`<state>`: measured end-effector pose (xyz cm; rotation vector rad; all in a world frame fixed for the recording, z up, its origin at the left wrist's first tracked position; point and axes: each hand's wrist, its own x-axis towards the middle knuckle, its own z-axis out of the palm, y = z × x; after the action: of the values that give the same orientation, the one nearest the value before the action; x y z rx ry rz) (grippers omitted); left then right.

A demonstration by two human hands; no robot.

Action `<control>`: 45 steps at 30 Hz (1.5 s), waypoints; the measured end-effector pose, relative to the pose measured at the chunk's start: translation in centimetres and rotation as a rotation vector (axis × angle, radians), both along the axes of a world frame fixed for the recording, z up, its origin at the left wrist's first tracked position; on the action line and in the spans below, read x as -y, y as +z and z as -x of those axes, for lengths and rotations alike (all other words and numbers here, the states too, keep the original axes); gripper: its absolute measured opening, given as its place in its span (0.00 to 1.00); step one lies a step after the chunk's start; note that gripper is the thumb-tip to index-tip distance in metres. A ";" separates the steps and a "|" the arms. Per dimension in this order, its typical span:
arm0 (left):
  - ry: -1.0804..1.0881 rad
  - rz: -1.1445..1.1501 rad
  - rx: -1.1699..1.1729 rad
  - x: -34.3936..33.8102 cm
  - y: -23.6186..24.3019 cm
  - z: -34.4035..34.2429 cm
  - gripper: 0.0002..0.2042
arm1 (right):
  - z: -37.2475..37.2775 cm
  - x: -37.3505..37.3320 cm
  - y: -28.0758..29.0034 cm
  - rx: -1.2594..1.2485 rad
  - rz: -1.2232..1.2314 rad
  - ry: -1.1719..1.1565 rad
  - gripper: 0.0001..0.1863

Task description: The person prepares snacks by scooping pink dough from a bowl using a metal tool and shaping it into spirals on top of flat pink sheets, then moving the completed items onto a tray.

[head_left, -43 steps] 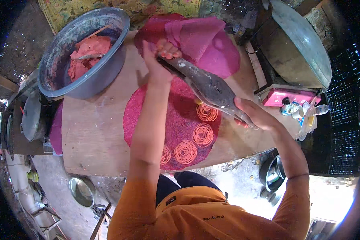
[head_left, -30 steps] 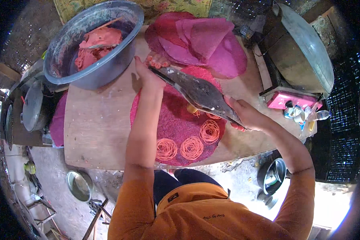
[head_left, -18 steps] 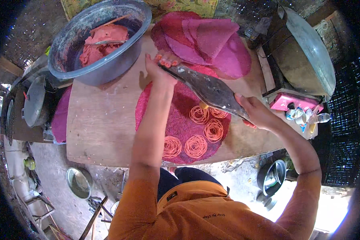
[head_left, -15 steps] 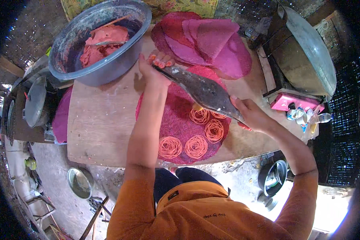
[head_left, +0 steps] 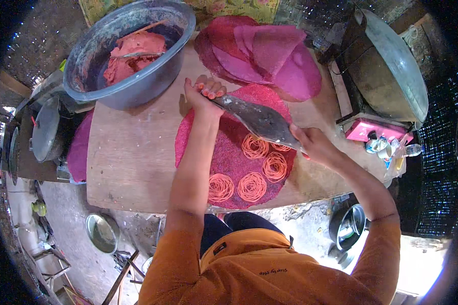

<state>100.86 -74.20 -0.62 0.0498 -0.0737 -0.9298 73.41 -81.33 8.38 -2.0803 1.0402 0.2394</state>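
Note:
Both of my hands grip a long, dark, worn press-like tool (head_left: pixel 254 114), held slantwise over a round magenta mesh mat (head_left: pixel 234 162). My left hand (head_left: pixel 203 96) is closed on its upper-left end, fingertips stained pink; my right hand (head_left: pixel 310 142) is closed on its lower-right end. On the mat, below the tool, lie several coiled nests of pink strands (head_left: pixel 250 186) along the right and front edge. The tool's underside is hidden from view.
The wooden table (head_left: pixel 127 168) also holds a large tub (head_left: pixel 132 96) of pink dough at back left and folded magenta sheets (head_left: pixel 269 51) behind. A big metal pot (head_left: pixel 387 66) and small cups and bottles (head_left: pixel 387 150) stand at right; pans sit on the floor.
The view has shifted as my head moved. My hands still grip the tool, which has wavered slightly and now sits a little lower at its upper end than half a second ago.

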 end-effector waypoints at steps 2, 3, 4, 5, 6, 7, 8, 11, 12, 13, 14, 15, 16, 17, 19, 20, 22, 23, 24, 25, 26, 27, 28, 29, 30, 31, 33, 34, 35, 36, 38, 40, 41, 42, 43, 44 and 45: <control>0.014 -0.036 0.018 -1.0 0.7 -0.6 0.23 | -0.5 0.0 -1.4 0.038 0.032 0.050 0.36; 0.033 -0.075 0.033 -1.7 1.2 -1.0 0.23 | -0.8 -0.2 -1.4 0.045 0.033 0.049 0.36; 0.027 0.014 0.109 -2.6 1.6 -1.7 0.23 | -1.2 -0.5 -1.2 0.088 0.016 0.050 0.36; 0.022 0.017 0.116 -3.5 2.2 -2.1 0.23 | -1.5 -0.8 -0.9 0.130 0.000 0.047 0.36; 0.055 0.034 0.151 -4.6 4.2 -2.1 0.23 | -1.7 -1.1 1.0 0.143 0.003 0.043 0.36; 0.089 0.053 0.189 -5.9 6.3 -1.7 0.26 | -1.7 -1.4 3.7 0.081 -0.150 0.027 0.36; 0.086 -0.073 0.227 -7.2 9.8 0.2 0.27 | -1.6 -1.6 5.9 0.017 -0.307 0.003 0.36; -0.048 -0.574 1.200 -14.7 9.7 3.8 0.30 | -1.2 -3.7 10.2 0.169 -0.380 0.141 0.34; -0.202 -0.931 2.120 -17.0 8.7 4.5 0.32 | -1.3 -4.5 10.2 0.184 -0.375 0.130 0.34; -0.351 -0.857 1.883 -17.9 10.1 6.4 0.28 | -1.6 -5.4 10.0 0.342 -0.335 0.322 0.33; -0.482 -0.793 1.639 -18.6 11.5 8.4 0.24 | -1.7 -6.5 9.8 0.495 -0.284 0.509 0.32; -0.421 -0.835 1.767 -20.2 9.4 9.0 0.23 | -1.5 -8.0 9.7 0.455 -0.034 0.562 0.31; -0.343 -0.878 1.896 -22.2 5.4 9.4 0.22 | -1.5 -9.9 9.7 0.410 0.220 0.612 0.30; -0.335 -0.813 1.895 -23.7 0.1 9.6 0.19 | -2.1 -11.3 9.7 0.301 0.205 0.638 0.28; -0.346 -0.829 1.415 -26.9 -0.2 10.0 0.16 | -2.4 -13.1 9.0 0.206 0.198 0.647 0.27; -0.322 -0.887 1.656 -27.6 3.5 10.6 0.16 | -2.3 -13.3 7.6 0.229 0.061 0.654 0.27; -0.413 -0.913 1.688 -29.7 2.8 9.9 0.16 | -3.3 -13.7 5.3 0.318 -0.141 0.689 0.26; -0.498 -0.956 1.706 -31.3 1.8 9.6 0.16 | -4.2 -13.7 4.4 0.325 -0.135 0.692 0.26; -0.516 -0.945 1.712 -31.7 1.8 9.2 0.17 | -5.4 -13.5 3.8 0.375 -0.195 0.666 0.27; -0.511 -0.908 1.718 -32.0 1.8 8.9 0.17 | -6.6 -13.2 2.7 0.423 -0.256 0.640 0.29; -0.505 -0.867 1.733 -31.6 2.3 8.4 0.17 | -8.1 -12.5 0.6 0.282 -0.263 0.633 0.30; -0.494 -0.832 1.748 -31.2 3.3 7.5 0.17 | -9.5 -12.6 -0.1 0.299 -0.250 0.643 0.30; -0.493 -0.806 1.769 -31.0 4.3 6.8 0.18 | -10.9 -12.7 -0.5 0.357 -0.270 0.637 0.28; -0.492 -0.778 1.794 -30.5 5.4 5.6 0.18 | -12.3 -13.2 0.1 0.414 -0.291 0.638 0.26; -0.486 -0.754 1.813 -30.2 6.8 4.5 0.18 | -13.4 -13.9 0.9 0.427 -0.278 0.653 0.26; -0.484 -0.737 1.837 -29.9 7.9 3.2 0.18 | -14.8 -14.9 2.7 0.717 -0.081 0.692 0.23; -0.481 -0.708 1.896 -30.2 10.7 1.0 0.19 | -17.1 -17.8 8.8 1.204 0.281 0.828 0.24; -0.488 -0.706 1.910 -30.4 12.2 -0.5 0.19 | -18.4 -20.2 12.5 1.414 0.430 0.933 0.28; -0.502 -0.699 1.930 -30.5 13.8 -1.8 0.20 | -19.4 -23.0 14.8 1.434 0.294 1.121 0.26; -0.520 -0.693 1.945 -30.6 15.3 -2.9 0.20 | -19.9 -25.1 16.5 1.442 0.160 1.307 0.26; -0.571 -0.660 1.987 -30.6 18.4 -4.6 0.20 | -19.5 -26.8 18.8 1.280 0.333 1.363 0.26; -0.619 -0.671 1.994 -31.4 20.5 -5.8 0.21 | -20.7 -27.5 19.0 1.228 0.316 1.242 0.25; -0.604 -0.705 2.001 -32.1 21.3 -6.4 0.21 | -21.3 -27.6 19.6 1.237 0.329 1.247 0.25; -0.568 -0.739 1.989 -32.7 21.2 -7.1 0.22 | -21.9 -27.3 20.6 1.108 0.191 1.012 0.23; -0.488 -0.794 1.982 -33.3 20.8 -7.7 0.22 | -22.5 -26.9 21.3 0.974 0.059 0.779 0.21; -0.163 -0.798 2.007 -33.9 19.8 -8.0 0.21 | -24.0 -26.2 20.4 1.197 0.257 0.706 0.20; -0.136 -0.815 2.010 -36.0 16.5 -10.7 0.21 | -24.9 -25.8 20.4 1.293 0.302 0.638 0.20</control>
<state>111.58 -38.17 15.89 1.7389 -1.5508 -0.6469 98.29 -55.53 28.77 -2.1218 -0.3874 -0.9040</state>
